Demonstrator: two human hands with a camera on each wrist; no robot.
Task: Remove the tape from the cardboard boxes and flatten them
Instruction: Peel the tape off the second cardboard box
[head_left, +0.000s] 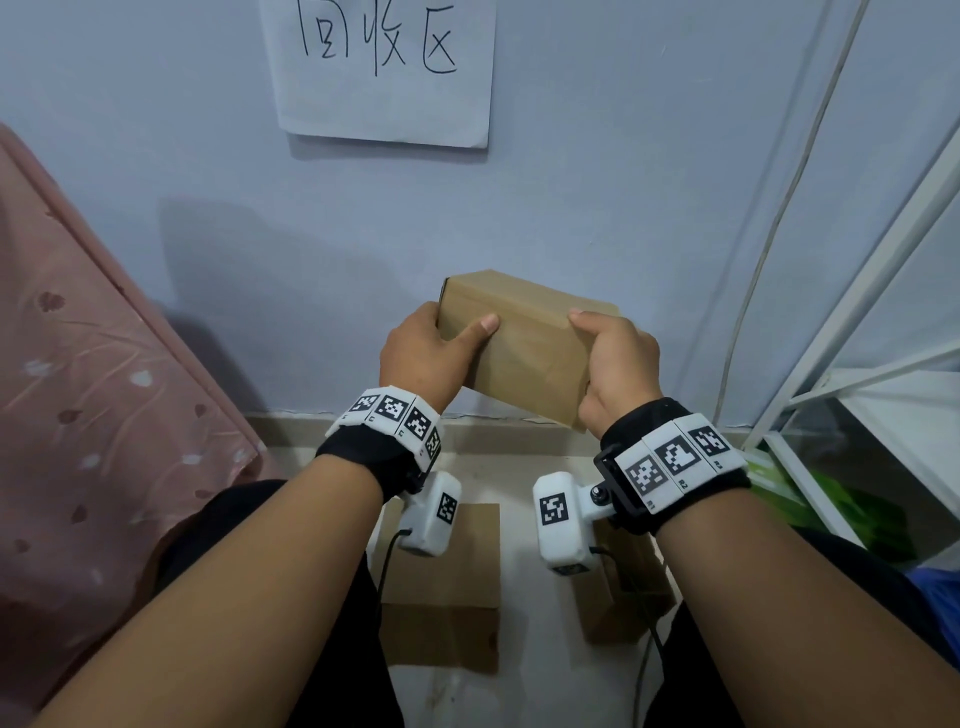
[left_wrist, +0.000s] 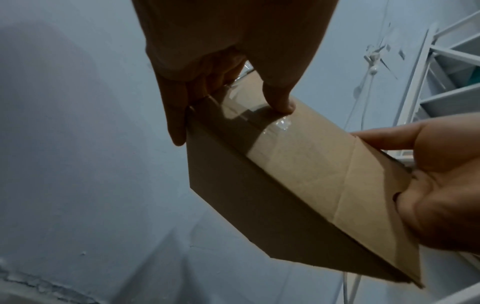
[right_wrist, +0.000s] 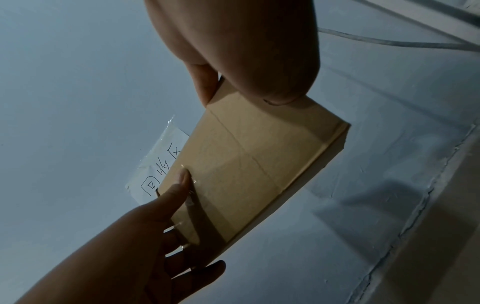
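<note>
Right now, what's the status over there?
Left hand and right hand grip the cardboard box at opposite ends, held up. Clear tape still on. Two flattened boxes on floor below.

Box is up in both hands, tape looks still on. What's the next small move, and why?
Probably pick at the tape end with the left hand. The box is held off the floor, still closed; clear tape runs along its top face, and the left thumb already rests beside its wrinkled end. The right hand can steady the other end.

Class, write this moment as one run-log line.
left hand: grips cardboard box | right hand: grips other end | clear tape: still on | box: not flattened | flat cardboard: on floor
</note>
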